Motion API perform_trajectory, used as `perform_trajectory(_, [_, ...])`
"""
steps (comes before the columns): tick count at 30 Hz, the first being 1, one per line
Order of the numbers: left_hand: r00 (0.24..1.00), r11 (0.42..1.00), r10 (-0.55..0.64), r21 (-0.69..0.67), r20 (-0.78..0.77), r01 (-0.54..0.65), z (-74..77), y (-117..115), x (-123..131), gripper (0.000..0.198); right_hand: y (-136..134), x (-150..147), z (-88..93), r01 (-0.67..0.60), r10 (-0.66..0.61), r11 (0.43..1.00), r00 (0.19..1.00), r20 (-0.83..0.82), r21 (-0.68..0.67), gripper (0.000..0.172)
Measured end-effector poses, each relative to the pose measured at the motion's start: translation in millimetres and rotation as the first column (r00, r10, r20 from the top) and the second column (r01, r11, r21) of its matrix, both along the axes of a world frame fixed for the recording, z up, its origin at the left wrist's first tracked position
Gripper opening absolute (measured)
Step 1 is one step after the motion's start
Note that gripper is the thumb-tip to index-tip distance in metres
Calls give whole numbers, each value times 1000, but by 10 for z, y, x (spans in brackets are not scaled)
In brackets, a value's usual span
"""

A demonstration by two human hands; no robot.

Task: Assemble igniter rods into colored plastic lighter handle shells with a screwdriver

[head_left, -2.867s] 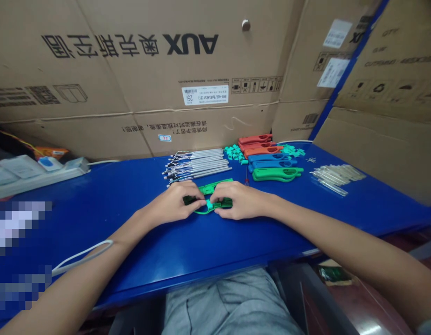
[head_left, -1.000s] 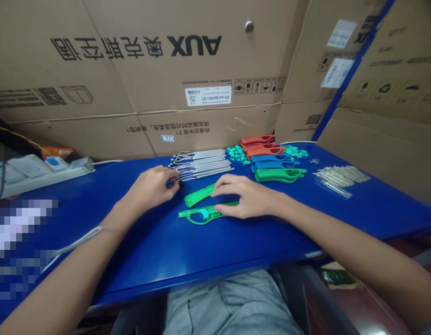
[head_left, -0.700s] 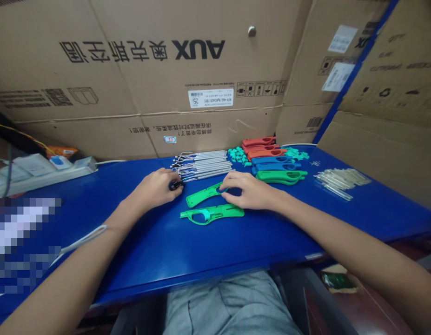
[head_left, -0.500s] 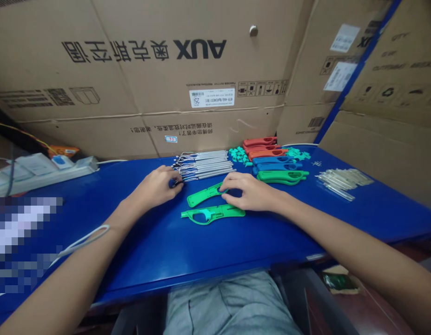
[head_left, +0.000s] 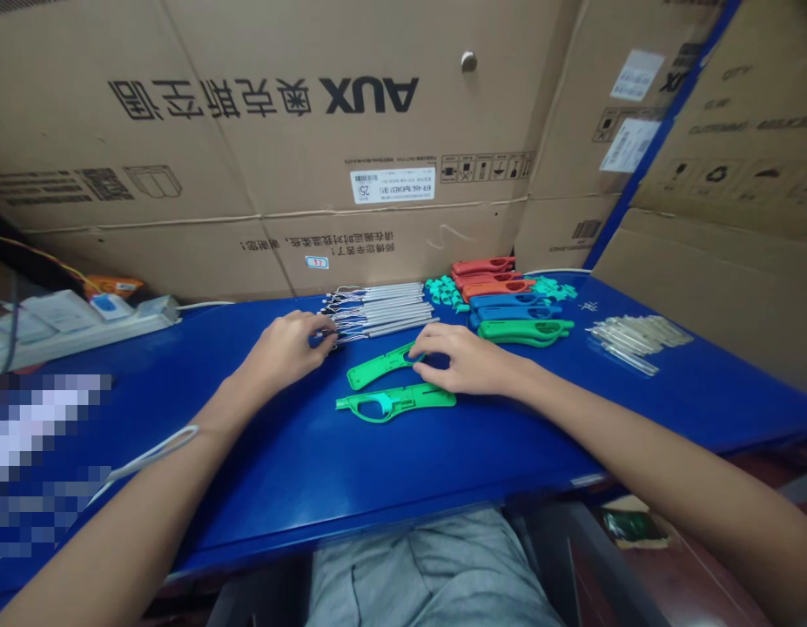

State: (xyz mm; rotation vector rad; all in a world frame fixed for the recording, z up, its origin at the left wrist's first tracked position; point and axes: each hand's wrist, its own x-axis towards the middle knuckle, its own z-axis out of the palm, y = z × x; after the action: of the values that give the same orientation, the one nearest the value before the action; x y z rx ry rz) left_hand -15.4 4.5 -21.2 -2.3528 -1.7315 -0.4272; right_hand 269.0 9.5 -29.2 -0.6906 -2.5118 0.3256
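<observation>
My left hand (head_left: 292, 350) has its thumb and fingers pinched together at the wired end of the nearest metal tube (head_left: 400, 327). Several such silvery tubes (head_left: 393, 300) with thin wires lie in a row beside it. My right hand (head_left: 465, 359) grips the right end of a green lighter shell half (head_left: 373, 367) between thumb and fingers, and the shell rests on the table. Just in front lies a second green lighter shell half (head_left: 420, 397), hollow side up, with a turquoise trigger (head_left: 383, 402) fitted by its loop opening.
Behind my right hand lie green (head_left: 524, 332), blue (head_left: 511, 307) and red lighter shells (head_left: 481, 266), with turquoise triggers (head_left: 446, 292) around them. Clear plastic pieces (head_left: 638, 338) are at right. A power strip (head_left: 83, 326) stands at left; cardboard (head_left: 259, 174) walls the blue table (head_left: 279, 479).
My left fingers have closed together at the tubes' wired ends. My right hand stays on the green shell half. The whole view has shifted slightly.
</observation>
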Motion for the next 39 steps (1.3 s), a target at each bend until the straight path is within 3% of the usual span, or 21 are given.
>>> perform_trajectory(10, [993,994,108,24,-52,-107,-11,27,-70,30,-16,-5,1,4,-4,1000,999,38,-17,17])
perform_trajectory(20, [999,999,19,-32,-50,-20,-46,18,-39,37,-15,-15,-23,-14,15,1000,999,29,-22,19])
perform_trajectory(25, [998,998,-46,-44,-38,45,-54,14,-38,28,-23,-12,-10,-9,10,1000,999,31,-15,17])
perform_trajectory(34, [992,992,-119,49,32,118,14,-40,53,35,-26,-10,11,9,-8,1000,999,34,-9,17])
perform_trajectory(39, [972,980,-129,175,194,95,74,-130,172,38,16,-15,-14,128,-129,989,992,5,76,22])
